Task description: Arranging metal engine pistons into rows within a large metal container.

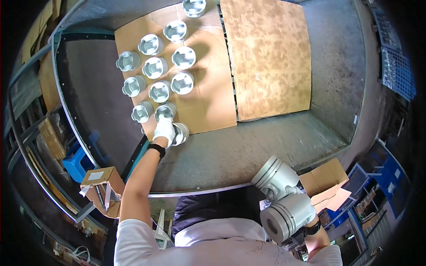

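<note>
My left hand (164, 129), in a white glove, reaches to the near end of a group of silver pistons. Its fingers are closed at the rim of one piston (166, 109), and another piston (181, 134) sits tilted against the side of the glove. Which of the two it grips more firmly is hard to see. At the lower right, my right hand (314, 218) carries two larger-looking pistons, an upper one (277, 175) and a lower one (284, 217), close to my body. Those pistons hide most of its fingers.
Several more pistons (155, 67) stand in rows on a cardboard sheet (208, 102). A second, stained cardboard sheet (270, 62) lies beside it on the metal-edged table (239, 146). Open cardboard boxes (326, 179) flank me, and a blue stool (75, 162) stands at left.
</note>
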Tool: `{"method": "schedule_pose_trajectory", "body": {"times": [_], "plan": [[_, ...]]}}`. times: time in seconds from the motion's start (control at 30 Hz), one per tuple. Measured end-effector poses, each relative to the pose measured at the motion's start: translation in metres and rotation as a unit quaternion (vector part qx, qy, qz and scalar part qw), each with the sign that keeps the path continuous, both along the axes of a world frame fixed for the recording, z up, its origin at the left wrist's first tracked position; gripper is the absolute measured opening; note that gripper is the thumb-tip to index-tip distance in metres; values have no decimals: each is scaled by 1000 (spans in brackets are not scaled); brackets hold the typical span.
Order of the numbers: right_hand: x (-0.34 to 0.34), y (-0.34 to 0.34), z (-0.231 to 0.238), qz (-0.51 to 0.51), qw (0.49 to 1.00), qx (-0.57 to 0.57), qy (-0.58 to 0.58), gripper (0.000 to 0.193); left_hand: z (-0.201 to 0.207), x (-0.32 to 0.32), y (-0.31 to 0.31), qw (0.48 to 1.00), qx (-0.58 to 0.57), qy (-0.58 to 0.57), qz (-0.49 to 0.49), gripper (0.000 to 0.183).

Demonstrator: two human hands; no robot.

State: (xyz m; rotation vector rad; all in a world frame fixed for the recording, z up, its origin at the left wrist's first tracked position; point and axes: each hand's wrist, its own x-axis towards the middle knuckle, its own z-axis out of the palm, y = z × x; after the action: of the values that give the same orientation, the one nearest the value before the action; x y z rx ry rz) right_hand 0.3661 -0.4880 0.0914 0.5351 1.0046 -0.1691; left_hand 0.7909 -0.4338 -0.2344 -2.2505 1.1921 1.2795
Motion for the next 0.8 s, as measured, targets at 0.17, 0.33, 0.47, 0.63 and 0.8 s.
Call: {"method": "schedule_pose_trajectory", "body": {"times": [0.17, 0.33, 0.47, 0.63, 0.8], "plan": [[-2, 2, 0, -28, 998, -45, -23, 37, -36, 15, -23, 981, 68, 62, -172, 28], [-12, 7, 7, 285, 925, -235, 82, 35, -67, 29, -3, 973, 77, 2, -220, 21], [-4, -5, 25, 292, 880, -369, 64, 36, -33, 53, 5, 980, 54, 13, -190, 18], [-32, 2, 32, 158, 956, -249, -9, 34, 63, 78, 36, 968, -158, 140, -138, 40], [-66, 49, 48, 110, 915, -386, 48, 39, 238, -30, -18, 872, -302, 154, -353, 31]]}}
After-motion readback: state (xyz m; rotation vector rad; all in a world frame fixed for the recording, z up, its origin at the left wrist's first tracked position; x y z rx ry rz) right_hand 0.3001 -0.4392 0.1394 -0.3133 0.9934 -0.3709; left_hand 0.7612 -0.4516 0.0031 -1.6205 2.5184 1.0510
